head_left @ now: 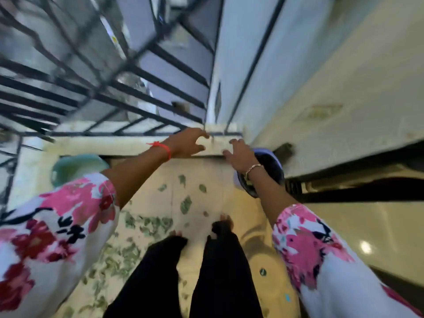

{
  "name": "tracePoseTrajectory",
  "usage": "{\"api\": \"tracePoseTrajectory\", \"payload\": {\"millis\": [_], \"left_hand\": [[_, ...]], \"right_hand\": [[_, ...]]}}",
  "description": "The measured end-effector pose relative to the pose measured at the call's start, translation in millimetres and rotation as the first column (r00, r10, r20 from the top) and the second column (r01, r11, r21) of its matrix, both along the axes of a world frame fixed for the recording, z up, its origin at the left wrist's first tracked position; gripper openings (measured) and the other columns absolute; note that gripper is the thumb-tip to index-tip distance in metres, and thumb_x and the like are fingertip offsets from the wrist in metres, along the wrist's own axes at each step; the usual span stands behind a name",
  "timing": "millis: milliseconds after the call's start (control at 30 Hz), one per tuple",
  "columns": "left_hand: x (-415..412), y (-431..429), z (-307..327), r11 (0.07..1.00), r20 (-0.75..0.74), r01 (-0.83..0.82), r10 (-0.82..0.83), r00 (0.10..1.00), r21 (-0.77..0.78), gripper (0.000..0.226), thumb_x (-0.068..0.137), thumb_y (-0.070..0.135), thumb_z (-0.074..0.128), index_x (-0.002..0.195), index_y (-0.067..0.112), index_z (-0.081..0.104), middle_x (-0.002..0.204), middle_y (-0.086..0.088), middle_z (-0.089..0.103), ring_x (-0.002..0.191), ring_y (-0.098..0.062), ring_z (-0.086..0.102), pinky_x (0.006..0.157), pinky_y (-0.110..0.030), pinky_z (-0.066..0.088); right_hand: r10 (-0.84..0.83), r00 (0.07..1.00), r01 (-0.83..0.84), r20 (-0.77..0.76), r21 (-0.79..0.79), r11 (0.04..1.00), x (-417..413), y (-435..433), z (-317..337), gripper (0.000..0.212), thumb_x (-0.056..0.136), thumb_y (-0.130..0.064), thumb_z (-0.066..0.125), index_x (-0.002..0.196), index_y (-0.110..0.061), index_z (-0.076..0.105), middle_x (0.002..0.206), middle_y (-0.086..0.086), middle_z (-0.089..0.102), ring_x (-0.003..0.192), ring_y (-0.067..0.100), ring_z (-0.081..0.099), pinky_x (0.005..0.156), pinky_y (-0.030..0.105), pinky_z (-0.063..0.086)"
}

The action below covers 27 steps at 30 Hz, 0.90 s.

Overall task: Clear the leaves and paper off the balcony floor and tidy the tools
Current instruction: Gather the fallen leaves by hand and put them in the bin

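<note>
Head view: balcony floor [213, 187] with leaves down, both grips out over the ledge.
Left grip [188, 143], red thread at the wrist: reaches to 12 o'clock over the pale ledge [103, 145] below the black railing [137, 92], fingers spread and arched, holding nothing. Right grip [238, 154], bracelet at the wrist: just beside it at 3 o'clock, fingers spread, also holding nothing; contact with the ledge cannot be told through the blur. Green leaves [128, 244]: thick on the floor at 7 o'clock, by the person's bare feet, with a few loose ones toward 12 o'clock. Green tub [78, 165]: 9 o'clock, against the ledge. Purple bucket [273, 160]: 3 o'clock, under the right wrist.
</note>
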<state>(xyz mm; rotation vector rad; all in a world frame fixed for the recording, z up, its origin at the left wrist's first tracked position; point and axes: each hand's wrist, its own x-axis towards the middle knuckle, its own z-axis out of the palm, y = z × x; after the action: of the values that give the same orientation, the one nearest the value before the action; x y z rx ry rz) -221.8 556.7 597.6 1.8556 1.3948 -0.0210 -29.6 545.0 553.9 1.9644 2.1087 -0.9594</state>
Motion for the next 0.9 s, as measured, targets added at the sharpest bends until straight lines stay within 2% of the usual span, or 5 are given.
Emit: {"api": "tracePoseTrajectory", "payload": {"millis": [200, 367, 500, 767, 900], "left_hand": [[-113.4, -56.7, 118.1, 0.948, -0.108, -0.225, 0.254, 0.961, 0.226, 0.034, 0.089, 0.009, 0.057, 0.122, 0.008, 0.059, 0.128, -0.013, 0.056, 0.12, -0.029, 0.05, 0.099, -0.035, 0.039], [-178.8, -125.2, 170.0, 0.764, -0.163, -0.466, 0.581, 0.797, 0.447, 0.047, 0.089, 0.019, 0.058, 0.134, 0.012, 0.048, 0.137, -0.01, 0.05, 0.129, -0.028, 0.042, 0.106, -0.043, 0.031], [-203.6, -191.9, 199.8, 0.61, -0.253, -0.635, 0.785, 0.565, 0.475, 0.075, 0.089, 0.031, 0.059, 0.15, 0.018, 0.018, 0.157, -0.004, 0.018, 0.146, -0.025, 0.01, 0.116, -0.051, 0.001], [-226.6, -346.5, 200.9, 0.297, -0.323, -0.789, 0.937, 0.133, 0.538, 0.086, 0.089, 0.045, 0.056, 0.151, 0.016, 0.004, 0.16, -0.001, 0.001, 0.147, -0.023, -0.002, 0.115, -0.048, -0.004], [-227.8, -434.5, 188.5, 0.083, -0.287, -0.851, 0.954, -0.082, 0.518, 0.087, 0.087, 0.048, 0.056, 0.151, 0.015, 0.006, 0.16, -0.002, 0.003, 0.147, -0.022, -0.002, 0.115, -0.048, -0.006]], "right_hand": [[0.398, 0.916, -0.386, -0.054, 0.156, 0.909, -147.1, 11.6, 119.0, 0.048, 0.097, -0.035, 0.045, 0.133, -0.004, 0.044, 0.135, 0.019, 0.044, 0.125, 0.036, 0.043, 0.102, 0.045, 0.037], [0.722, 0.69, -0.701, 0.054, 0.301, 0.647, -249.3, -7.9, 202.0, 0.044, 0.096, -0.032, 0.045, 0.131, -0.006, 0.045, 0.133, 0.019, 0.045, 0.124, 0.036, 0.042, 0.101, 0.047, 0.038], [0.891, 0.436, -0.851, 0.123, 0.379, 0.364, -302.8, -45.5, 245.2, 0.045, 0.097, -0.037, 0.043, 0.13, -0.006, 0.046, 0.132, 0.017, 0.047, 0.123, 0.034, 0.044, 0.098, 0.043, 0.037], [0.979, -0.018, -0.895, 0.205, 0.433, -0.107, -385.1, -157.5, 250.2, 0.057, 0.094, -0.042, 0.046, 0.138, -0.007, 0.037, 0.147, 0.014, 0.033, 0.138, 0.027, 0.026, 0.111, 0.041, 0.026], [0.946, -0.233, -0.844, 0.224, 0.437, -0.311, -417.2, -241.1, 238.5, 0.056, 0.09, -0.045, 0.05, 0.132, -0.008, 0.044, 0.136, 0.014, 0.044, 0.129, 0.029, 0.038, 0.106, 0.04, 0.031]]}}
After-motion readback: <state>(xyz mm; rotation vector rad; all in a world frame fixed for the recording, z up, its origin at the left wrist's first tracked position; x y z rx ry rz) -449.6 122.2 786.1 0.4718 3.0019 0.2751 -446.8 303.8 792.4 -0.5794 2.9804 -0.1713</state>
